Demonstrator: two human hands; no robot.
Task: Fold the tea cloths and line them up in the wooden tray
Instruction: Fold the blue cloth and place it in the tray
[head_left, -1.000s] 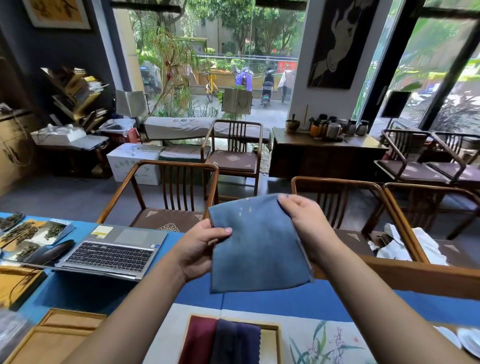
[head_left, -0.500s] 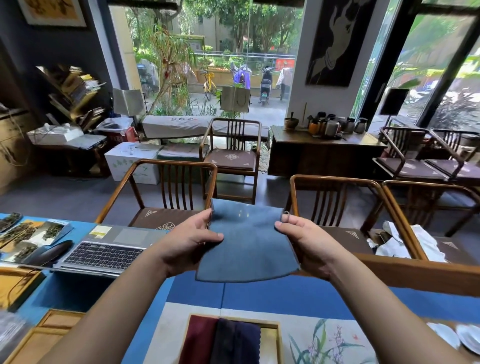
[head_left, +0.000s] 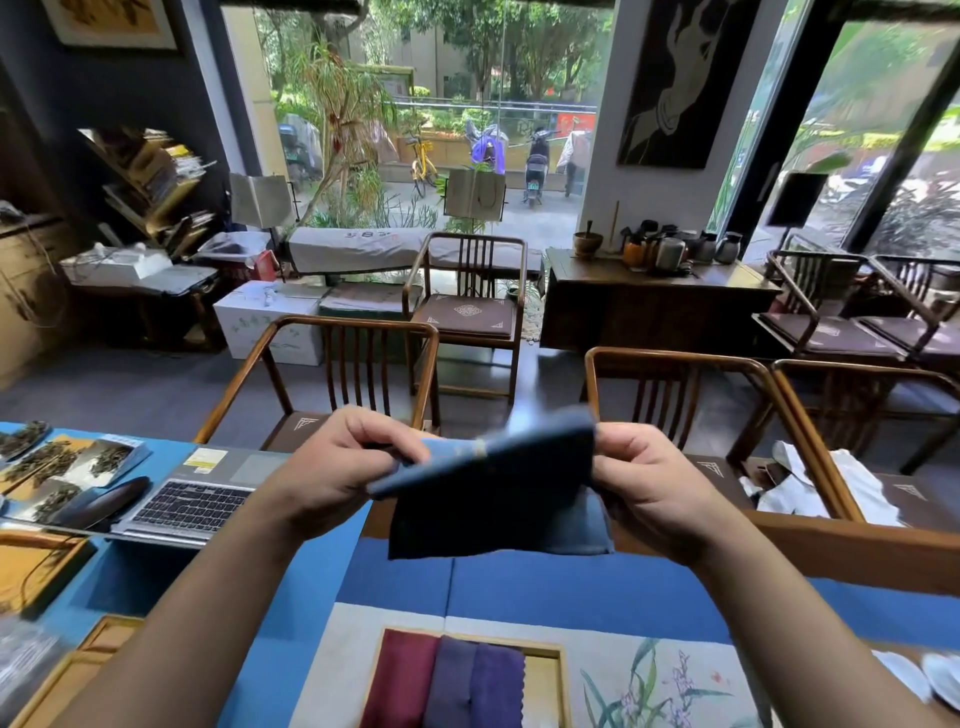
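Note:
A blue tea cloth (head_left: 493, 499) hangs in the air above the table, its top edge folded over toward me. My left hand (head_left: 343, 467) pinches its left edge and my right hand (head_left: 644, 483) pinches its right edge. Below, near the table's front edge, the wooden tray (head_left: 545, 675) holds three folded cloths side by side: a dark red one (head_left: 400, 680), a grey-purple one (head_left: 452, 686) and a purple one (head_left: 496, 691). The tray's right part is bare wood.
A laptop (head_left: 192, 499) and a dark case (head_left: 98, 501) lie at the left on the blue table cover (head_left: 519, 587). Wooden frames (head_left: 62, 680) sit at the bottom left, white dishes (head_left: 930, 675) at the far right. Wooden chairs (head_left: 358, 364) stand beyond the table.
The cloth was held spread open between both hands; now its upper half is folded over and the hands have come lower and closer to me.

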